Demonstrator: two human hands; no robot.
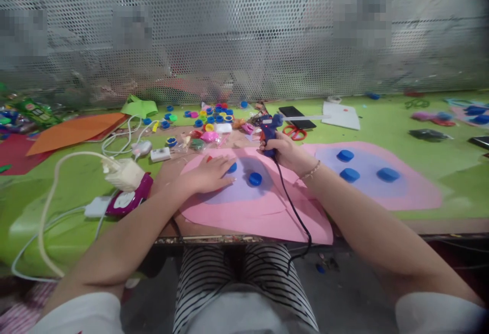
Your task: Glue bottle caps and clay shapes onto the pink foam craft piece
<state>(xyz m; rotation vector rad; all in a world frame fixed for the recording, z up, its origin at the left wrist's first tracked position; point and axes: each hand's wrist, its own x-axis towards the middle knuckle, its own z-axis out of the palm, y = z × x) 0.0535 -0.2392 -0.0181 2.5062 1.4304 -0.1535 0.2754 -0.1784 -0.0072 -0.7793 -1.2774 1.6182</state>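
My right hand (286, 151) is wrapped round the handle of a dark blue glue gun (269, 129), with a clear glue stick out of its back and a black cord hanging down. My left hand (214, 173) lies with its fingers spread on the pink and lilac paper shape (263, 216). Close to its fingertips is a blue cap (232, 167), partly covered; another blue cap (255, 179) sits further right. Red bits show beside and under the hand. On the right, a second pink and lilac paper (420, 191) carries blue caps (388, 174).
Behind the hands lie scattered coloured caps (219, 118), red scissors (294, 132), a black phone (297, 117) and a white card (341, 115). At the left are a magenta power strip (130, 195), white cables and orange paper (76, 131). Perforated metal (244, 33) stands behind the table.
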